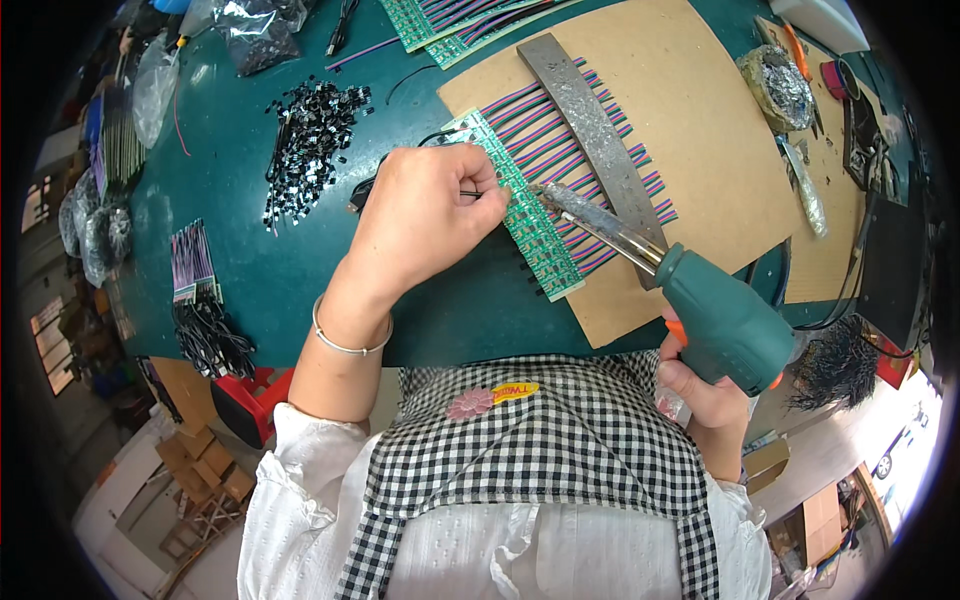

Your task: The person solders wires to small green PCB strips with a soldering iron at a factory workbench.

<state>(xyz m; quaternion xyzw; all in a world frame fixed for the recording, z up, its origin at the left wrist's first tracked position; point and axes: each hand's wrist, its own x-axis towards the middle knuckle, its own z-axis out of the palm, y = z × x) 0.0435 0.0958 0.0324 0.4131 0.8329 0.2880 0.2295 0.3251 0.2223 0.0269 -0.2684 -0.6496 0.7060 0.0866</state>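
Observation:
My left hand (420, 210) is closed in a pinch on a thin black cable (472, 193), held over the edge of a green circuit board panel (545, 245). Part of that cable is hidden behind the hand. In my right hand (708, 396) is a green soldering gun (722, 312), gripped by its handle. The metal tip of the gun reaches the board just right of my left fingers. Rows of multicoloured wires (520, 125) run from the panel's far side, and a flat grey metal bar (595, 135) lies across them.
A brown board (720, 130) lies under the wires. Left on the green table (220, 130) are a pile of small black-and-white connectors (315, 145) and bundled black cables (212, 335). More green panels (450, 35) lie at the back. A foil-wrapped lump (778, 88) sits at right.

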